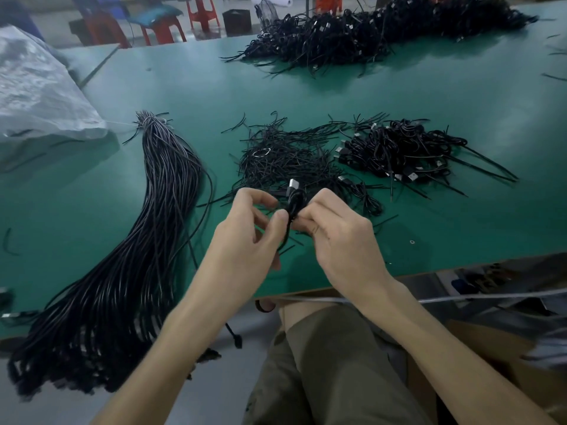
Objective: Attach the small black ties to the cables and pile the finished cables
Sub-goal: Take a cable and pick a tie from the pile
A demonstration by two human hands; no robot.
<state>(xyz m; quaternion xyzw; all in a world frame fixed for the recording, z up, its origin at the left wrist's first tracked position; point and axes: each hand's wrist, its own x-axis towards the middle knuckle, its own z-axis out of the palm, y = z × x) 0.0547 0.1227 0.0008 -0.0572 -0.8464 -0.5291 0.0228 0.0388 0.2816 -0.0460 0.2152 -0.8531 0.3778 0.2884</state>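
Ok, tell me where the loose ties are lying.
Head view: the loose ties lie in the middle of the green table, between the long cable bundle on their left and the small finished-cable pile on their right.

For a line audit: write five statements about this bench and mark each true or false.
1. The left hand and the right hand both grip one coiled cable. True.
2. The loose ties lie between the long cable bundle and the small pile of coiled cables. True.
3. The long cable bundle lies to the right of the hands. False: it lies to their left.
4. The table is red. False: it is green.
5. No cables lie at the table's far end. False: a large pile lies there.
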